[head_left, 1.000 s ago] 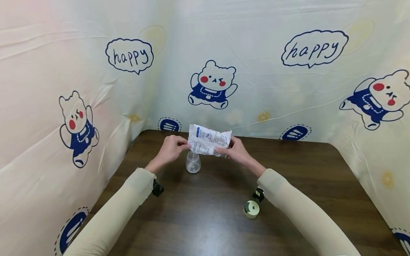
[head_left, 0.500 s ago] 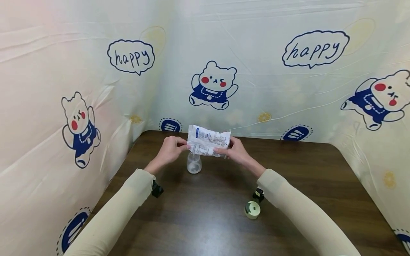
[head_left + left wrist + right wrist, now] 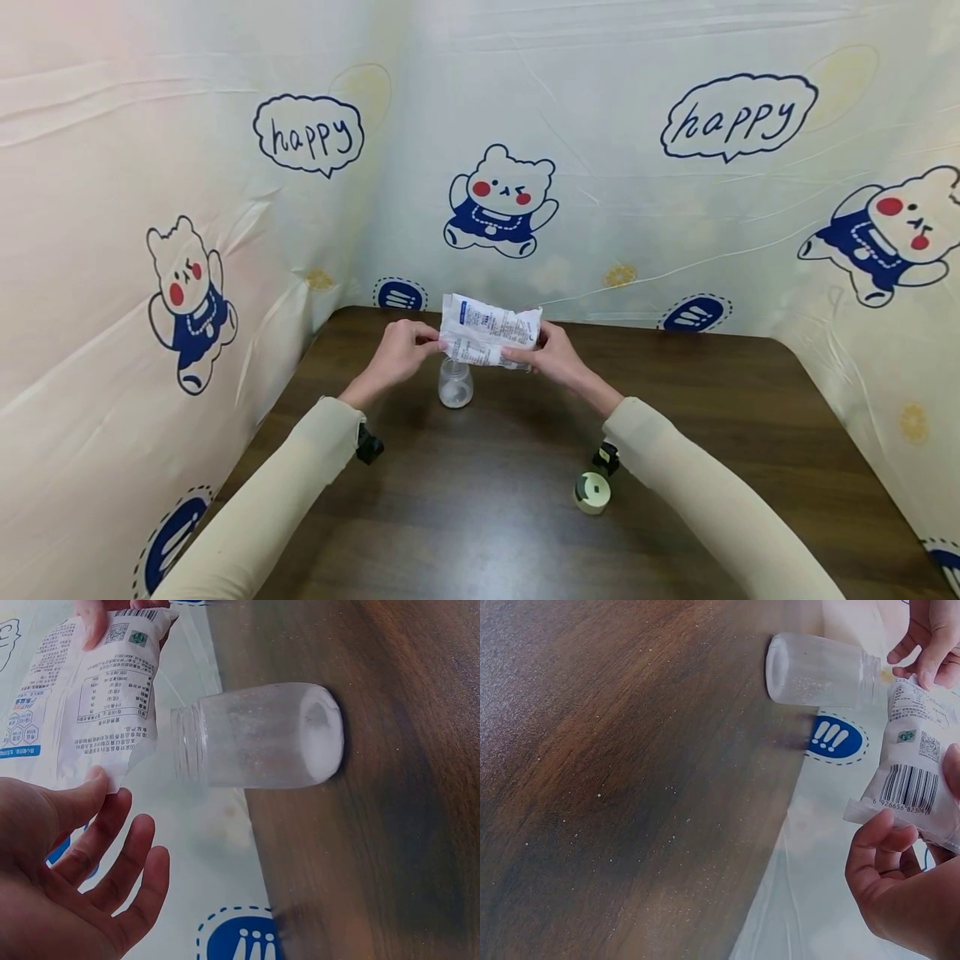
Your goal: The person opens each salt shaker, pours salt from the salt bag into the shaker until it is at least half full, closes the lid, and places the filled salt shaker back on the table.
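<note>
A printed white plastic bag (image 3: 487, 332) is held tilted above a clear glass jar (image 3: 455, 385). My left hand (image 3: 396, 350) pinches the bag's lower left corner between thumb and index finger, its other fingers loosely spread in the left wrist view. At the opposite end my right hand (image 3: 561, 357) grips the bag, thumb on the printed front. The jar stands upright on the table, with white powder (image 3: 322, 746) at its bottom. Between bag corner and jar mouth, the left wrist view has a faint whitish stream (image 3: 154, 755).
A round pale green lid (image 3: 592, 493) lies on the brown wooden table (image 3: 465, 508), near my right sleeve. Tiny white grains dot the tabletop (image 3: 630, 825) in the right wrist view. A cartoon-printed cloth (image 3: 600, 217) hangs behind and at both sides.
Both hands keep the same hold on the bag above the jar. The white powder in the jar looks slightly higher. The whole head view has shifted a few pixels.
</note>
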`<action>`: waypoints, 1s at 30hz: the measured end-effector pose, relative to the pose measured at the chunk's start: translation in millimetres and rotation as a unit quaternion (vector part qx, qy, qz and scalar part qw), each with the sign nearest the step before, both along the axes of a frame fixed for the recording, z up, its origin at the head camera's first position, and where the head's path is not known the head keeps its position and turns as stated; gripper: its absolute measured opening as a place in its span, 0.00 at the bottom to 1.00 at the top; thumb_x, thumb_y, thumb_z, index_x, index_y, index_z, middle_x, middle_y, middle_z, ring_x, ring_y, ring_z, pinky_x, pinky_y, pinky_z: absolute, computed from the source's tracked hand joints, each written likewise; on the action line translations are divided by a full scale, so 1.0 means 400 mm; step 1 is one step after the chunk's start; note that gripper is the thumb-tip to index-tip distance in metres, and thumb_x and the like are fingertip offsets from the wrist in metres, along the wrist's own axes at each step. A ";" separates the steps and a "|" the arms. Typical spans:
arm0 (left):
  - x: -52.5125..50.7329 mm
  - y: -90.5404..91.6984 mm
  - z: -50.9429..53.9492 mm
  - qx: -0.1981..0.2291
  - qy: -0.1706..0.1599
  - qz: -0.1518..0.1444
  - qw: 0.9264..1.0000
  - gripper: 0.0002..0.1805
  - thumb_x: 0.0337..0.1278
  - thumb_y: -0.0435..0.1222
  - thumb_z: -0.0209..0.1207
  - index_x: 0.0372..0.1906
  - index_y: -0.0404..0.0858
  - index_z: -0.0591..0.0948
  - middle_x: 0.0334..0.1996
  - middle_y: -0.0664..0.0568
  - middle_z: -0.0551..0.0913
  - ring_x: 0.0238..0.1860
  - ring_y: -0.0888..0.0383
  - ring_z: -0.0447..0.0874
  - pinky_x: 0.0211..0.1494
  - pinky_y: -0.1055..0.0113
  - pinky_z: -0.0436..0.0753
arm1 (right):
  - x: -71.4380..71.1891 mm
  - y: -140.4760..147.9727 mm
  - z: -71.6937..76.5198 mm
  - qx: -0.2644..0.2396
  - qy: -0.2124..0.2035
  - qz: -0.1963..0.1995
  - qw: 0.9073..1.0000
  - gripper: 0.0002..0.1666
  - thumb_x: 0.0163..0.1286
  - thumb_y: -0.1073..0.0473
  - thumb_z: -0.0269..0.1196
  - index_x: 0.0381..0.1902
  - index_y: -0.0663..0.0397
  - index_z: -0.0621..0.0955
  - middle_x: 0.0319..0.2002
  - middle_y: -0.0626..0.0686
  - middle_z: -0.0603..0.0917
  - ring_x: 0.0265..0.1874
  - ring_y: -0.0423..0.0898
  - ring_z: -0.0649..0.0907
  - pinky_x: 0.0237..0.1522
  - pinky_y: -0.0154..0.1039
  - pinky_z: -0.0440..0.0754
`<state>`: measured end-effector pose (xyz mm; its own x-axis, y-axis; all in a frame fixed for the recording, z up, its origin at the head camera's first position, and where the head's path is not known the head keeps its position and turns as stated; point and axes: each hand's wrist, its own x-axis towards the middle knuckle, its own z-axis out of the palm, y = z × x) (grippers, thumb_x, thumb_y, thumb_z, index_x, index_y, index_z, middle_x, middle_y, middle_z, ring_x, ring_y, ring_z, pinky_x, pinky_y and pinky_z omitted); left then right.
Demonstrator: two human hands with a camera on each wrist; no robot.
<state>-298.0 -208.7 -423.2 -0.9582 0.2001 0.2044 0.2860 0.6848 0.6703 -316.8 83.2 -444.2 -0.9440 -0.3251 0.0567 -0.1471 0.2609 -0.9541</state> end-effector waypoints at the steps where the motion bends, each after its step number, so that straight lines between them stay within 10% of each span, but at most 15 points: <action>1: -0.001 0.001 0.000 0.000 0.002 -0.001 1.000 0.07 0.66 0.30 0.70 0.46 0.34 0.92 0.42 0.45 0.91 0.39 0.48 0.82 0.42 0.58 0.81 | 0.000 0.001 0.000 0.000 0.001 0.000 1.000 0.29 0.66 0.50 0.77 0.62 0.47 0.81 0.52 0.53 0.86 0.39 0.54 0.84 0.30 0.39 0.79; 30: 0.002 -0.001 0.005 0.000 -0.001 0.010 1.000 0.07 0.66 0.31 0.70 0.46 0.34 0.92 0.42 0.45 0.91 0.38 0.50 0.81 0.41 0.59 0.81 | -0.005 -0.005 0.000 0.009 0.011 0.004 1.000 0.29 0.67 0.50 0.77 0.62 0.47 0.80 0.51 0.53 0.86 0.39 0.53 0.84 0.34 0.46 0.80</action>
<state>-297.0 -209.2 -421.2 -0.9623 0.1816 0.2026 0.2715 0.6904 0.6705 -318.8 81.4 -444.1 -0.9398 -0.3342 0.0719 -0.1709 0.2773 -0.9455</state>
